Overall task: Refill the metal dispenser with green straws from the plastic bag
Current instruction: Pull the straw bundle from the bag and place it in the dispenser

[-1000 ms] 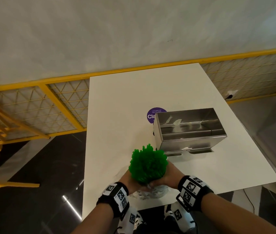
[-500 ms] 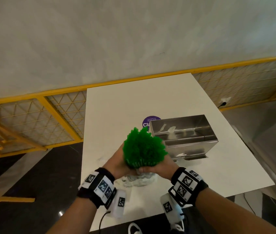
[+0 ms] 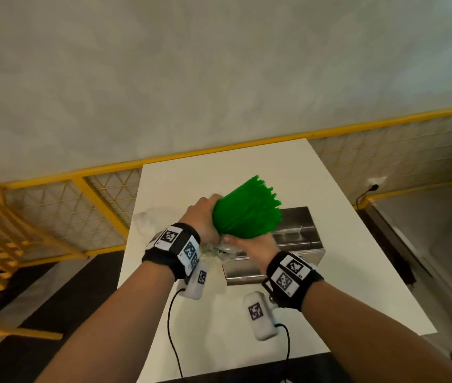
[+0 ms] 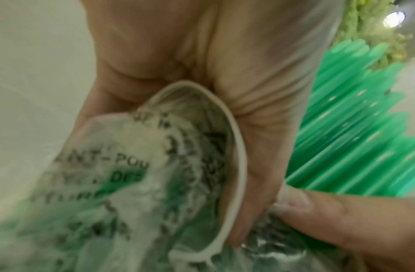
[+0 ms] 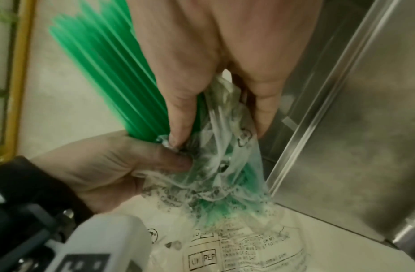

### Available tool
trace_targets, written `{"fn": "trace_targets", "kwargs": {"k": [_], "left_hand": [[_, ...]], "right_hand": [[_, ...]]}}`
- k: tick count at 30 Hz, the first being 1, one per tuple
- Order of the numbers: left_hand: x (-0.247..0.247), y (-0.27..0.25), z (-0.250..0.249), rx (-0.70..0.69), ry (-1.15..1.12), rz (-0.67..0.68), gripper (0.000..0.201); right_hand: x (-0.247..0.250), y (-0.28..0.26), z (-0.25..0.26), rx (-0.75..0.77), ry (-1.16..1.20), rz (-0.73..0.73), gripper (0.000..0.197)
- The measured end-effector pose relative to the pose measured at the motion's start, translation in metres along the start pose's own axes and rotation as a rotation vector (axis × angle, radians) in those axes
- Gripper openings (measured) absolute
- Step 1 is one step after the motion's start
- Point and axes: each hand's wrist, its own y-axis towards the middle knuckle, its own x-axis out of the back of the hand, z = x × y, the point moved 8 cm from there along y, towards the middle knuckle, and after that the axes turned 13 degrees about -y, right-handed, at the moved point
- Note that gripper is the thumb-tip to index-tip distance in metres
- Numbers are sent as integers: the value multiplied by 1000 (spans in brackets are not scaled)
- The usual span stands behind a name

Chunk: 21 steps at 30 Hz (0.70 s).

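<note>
A thick bundle of green straws (image 3: 246, 211) is held in the air, tips slanted up and to the right over the open metal dispenser (image 3: 299, 244). Its lower end sits in a crumpled clear printed plastic bag (image 3: 213, 252). My left hand (image 3: 202, 219) grips the bundle from the left and my right hand (image 3: 252, 244) grips it from below, fingers curled round straws (image 5: 108, 73) and bag (image 5: 213, 165) together. The left wrist view shows the bag's rolled rim (image 4: 237, 156) against my palm. The dispenser's steel wall (image 5: 364, 128) stands just right of my right hand.
The dispenser sits on a white table (image 3: 357, 272) whose far edge meets a yellow mesh railing (image 3: 103, 200). Dark floor lies left of the table and a drop-off on the right. White sensor pods (image 3: 259, 313) with cables hang from both wrists.
Both hands have lifted the bundle up and forward from the table's near edge to above the dispenser. The straws went from upright to leaning right.
</note>
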Motion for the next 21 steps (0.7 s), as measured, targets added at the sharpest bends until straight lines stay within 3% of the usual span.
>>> {"fn": "trace_targets", "kwargs": {"k": [2, 6, 11, 16, 19, 21], "left_hand": [[-10, 9, -13, 52, 138, 6, 90], [-26, 19, -33, 99, 295, 2, 73], [-44, 26, -48, 75, 435, -38, 59], [-69, 36, -60, 97, 626, 35, 45], [-88, 42, -66, 146, 756, 99, 41], [-95, 46, -69, 150, 792, 131, 42]], "right_hand": [[12, 1, -4, -62, 26, 10, 77], [35, -11, -11, -271, 113, 79, 40], [74, -15, -22, -351, 88, 92, 33], [128, -26, -28, -360, -49, 7, 31], [164, -24, -15, -254, -418, -116, 29], [170, -21, 6, -50, -765, -187, 41]]}}
